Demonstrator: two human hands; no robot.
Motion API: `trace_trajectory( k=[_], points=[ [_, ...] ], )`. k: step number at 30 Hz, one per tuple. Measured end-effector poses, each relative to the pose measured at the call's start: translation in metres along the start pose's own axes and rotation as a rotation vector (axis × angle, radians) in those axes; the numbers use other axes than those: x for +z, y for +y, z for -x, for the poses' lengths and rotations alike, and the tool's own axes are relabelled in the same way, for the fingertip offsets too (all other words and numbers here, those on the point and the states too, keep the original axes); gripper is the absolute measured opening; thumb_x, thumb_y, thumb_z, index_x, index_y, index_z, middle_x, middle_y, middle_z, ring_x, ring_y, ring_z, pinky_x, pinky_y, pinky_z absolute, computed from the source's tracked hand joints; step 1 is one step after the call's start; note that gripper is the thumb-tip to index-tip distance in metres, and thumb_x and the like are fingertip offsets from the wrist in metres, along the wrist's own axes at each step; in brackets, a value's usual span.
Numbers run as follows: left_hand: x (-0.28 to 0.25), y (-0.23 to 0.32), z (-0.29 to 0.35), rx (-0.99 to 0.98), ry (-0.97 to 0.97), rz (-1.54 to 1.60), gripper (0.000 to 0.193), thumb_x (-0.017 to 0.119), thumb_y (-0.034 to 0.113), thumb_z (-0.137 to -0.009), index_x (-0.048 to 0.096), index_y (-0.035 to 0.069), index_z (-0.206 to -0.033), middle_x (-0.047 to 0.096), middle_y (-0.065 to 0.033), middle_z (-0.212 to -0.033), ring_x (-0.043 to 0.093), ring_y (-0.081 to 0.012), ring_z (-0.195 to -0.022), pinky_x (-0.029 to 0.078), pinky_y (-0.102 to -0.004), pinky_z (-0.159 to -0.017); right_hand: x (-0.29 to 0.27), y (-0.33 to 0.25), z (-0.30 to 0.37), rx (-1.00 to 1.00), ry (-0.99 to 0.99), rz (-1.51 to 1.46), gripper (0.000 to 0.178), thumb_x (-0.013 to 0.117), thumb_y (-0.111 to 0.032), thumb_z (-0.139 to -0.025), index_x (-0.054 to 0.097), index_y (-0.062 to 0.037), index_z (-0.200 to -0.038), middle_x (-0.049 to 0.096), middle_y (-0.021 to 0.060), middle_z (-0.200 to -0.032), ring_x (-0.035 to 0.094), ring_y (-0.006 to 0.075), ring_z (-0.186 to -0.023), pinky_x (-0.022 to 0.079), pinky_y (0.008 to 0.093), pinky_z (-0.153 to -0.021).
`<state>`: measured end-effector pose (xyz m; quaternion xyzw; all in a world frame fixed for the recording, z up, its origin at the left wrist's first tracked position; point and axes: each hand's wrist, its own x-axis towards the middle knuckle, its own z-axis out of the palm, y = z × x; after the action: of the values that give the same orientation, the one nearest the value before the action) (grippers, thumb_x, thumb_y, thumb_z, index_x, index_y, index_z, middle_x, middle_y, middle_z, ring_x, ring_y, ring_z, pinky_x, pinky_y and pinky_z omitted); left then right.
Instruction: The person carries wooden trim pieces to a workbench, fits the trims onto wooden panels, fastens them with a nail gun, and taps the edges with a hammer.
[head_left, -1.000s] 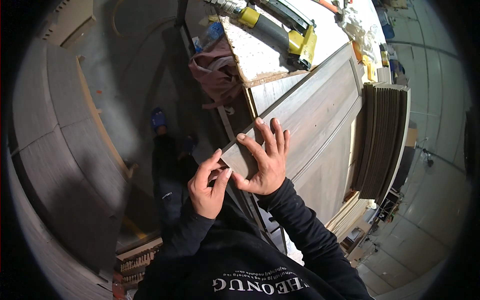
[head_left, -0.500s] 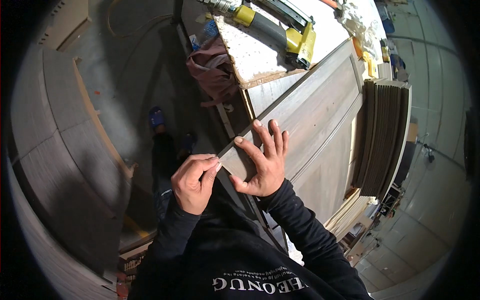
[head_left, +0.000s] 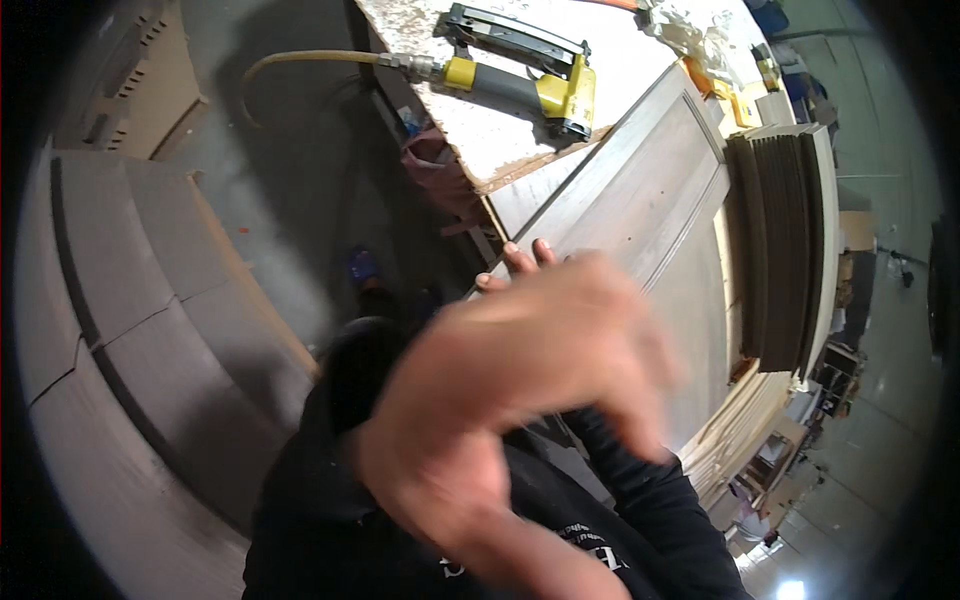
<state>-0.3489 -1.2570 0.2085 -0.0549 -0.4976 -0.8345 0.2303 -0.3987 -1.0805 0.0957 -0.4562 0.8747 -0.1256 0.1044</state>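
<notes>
My left hand (head_left: 510,350) is raised close to the camera, blurred by motion. Its thumb and fingers are apart, with nothing seen between them. Behind it, the fingertips of my right hand (head_left: 515,260) lie on the near corner of a grey-brown wooden door panel (head_left: 640,205) with a moulded frame; the rest of that hand is covered. The panel slants across the right side, touching a worn white worktable (head_left: 485,145). On that table lies a yellow and black air nail gun (head_left: 510,88), joined to a pale hose (head_left: 310,57).
A stack of dark boards (head_left: 785,250) stands right of the panel. Crumpled clear plastic (head_left: 695,40) lies at the table's far end. Large grey panels (head_left: 130,340) fill the left side. A reddish cloth (head_left: 440,170) hangs below the table edge.
My left hand has left the panel's corner and risen toward the camera, opening from a pinch. My right hand stays on the panel. The view has shifted, showing more of the hose.
</notes>
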Motion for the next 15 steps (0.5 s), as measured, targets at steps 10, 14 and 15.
trace_trajectory(
  k=[10, 14, 15],
  points=[
    [0.050, 0.016, -0.008, 0.131, -0.032, 0.138, 0.036, 0.077, 0.024, -0.071, 0.059, 0.003, -0.094, 0.060, -0.0128, -0.102, 0.058, -0.0242, -0.096, 0.046, -0.0344, -0.084, 0.011, -0.006, -0.008, 0.096, 0.047, -0.043, 0.036, 0.052, -0.033, -0.085, 0.060, -0.0322, -0.121, 0.039, 0.0036, -0.144, 0.025, 0.0328, -0.138, 0.013, 0.0590, -0.110],
    [0.046, 0.020, -0.015, 0.131, -0.081, 0.133, 0.032, 0.075, 0.021, -0.073, 0.059, 0.004, -0.095, 0.060, -0.0124, -0.102, 0.058, -0.0238, -0.096, 0.046, -0.0342, -0.084, 0.019, -0.001, -0.009, 0.081, 0.020, -0.016, 0.034, 0.050, -0.024, -0.088, 0.061, -0.0324, -0.119, 0.039, 0.0022, -0.144, 0.026, 0.0312, -0.138, 0.014, 0.0581, -0.110],
    [0.047, 0.020, -0.017, 0.131, -0.101, 0.151, 0.031, 0.074, 0.020, -0.073, 0.059, 0.004, -0.095, 0.060, -0.0124, -0.102, 0.058, -0.0236, -0.095, 0.046, -0.0341, -0.084, 0.016, 0.002, -0.006, 0.080, 0.015, 0.011, 0.033, 0.052, -0.027, -0.087, 0.061, -0.0323, -0.119, 0.038, 0.0024, -0.145, 0.026, 0.0315, -0.138, 0.014, 0.0591, -0.110]
  ],
)
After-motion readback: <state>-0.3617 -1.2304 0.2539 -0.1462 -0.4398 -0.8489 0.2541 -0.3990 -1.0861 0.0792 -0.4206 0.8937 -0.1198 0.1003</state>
